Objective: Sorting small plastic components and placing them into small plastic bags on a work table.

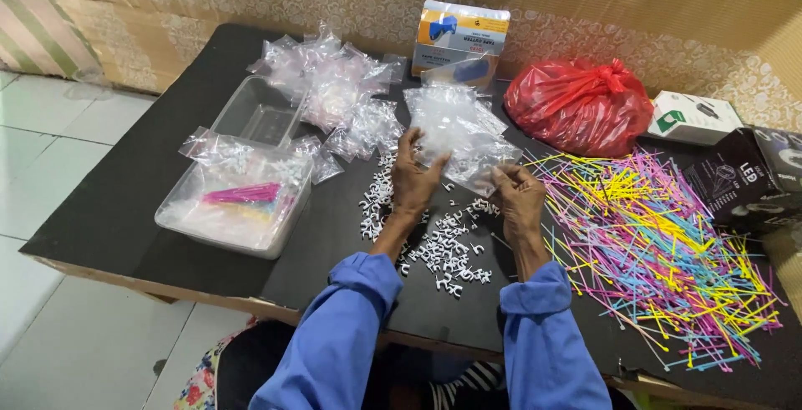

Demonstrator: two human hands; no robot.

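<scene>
Fingers of both hands pinch thin clear bags [468, 147] held just above the middle of the black table [125, 201]: the left hand [411, 180] grips the near left edge of the stack, the right hand [518, 193] nips one bag at its near right corner, thumb and fingertips closed on the film. Slippery film could slide out of so light a pinch, and several bags clinging together could lift as one. Right under the hands lies a loose scatter of small white clips [434, 247], reaching close to the near table edge; a sleeve dragged back over them could likely sweep some onto the floor. To the right a wide spread of coloured ties [660, 243] runs to the near right edge, with some ends seeming to overhang, so a right elbow swing might knock them off. To the left stand clear tubs [238, 201], the nearer one holding filled bags and pink ties, with bare table around it, the best open room. Farther off are a heap of filled bags [334, 88], a carton [458, 42], a red bag [581, 105] and boxes [735, 159] at far right.
</scene>
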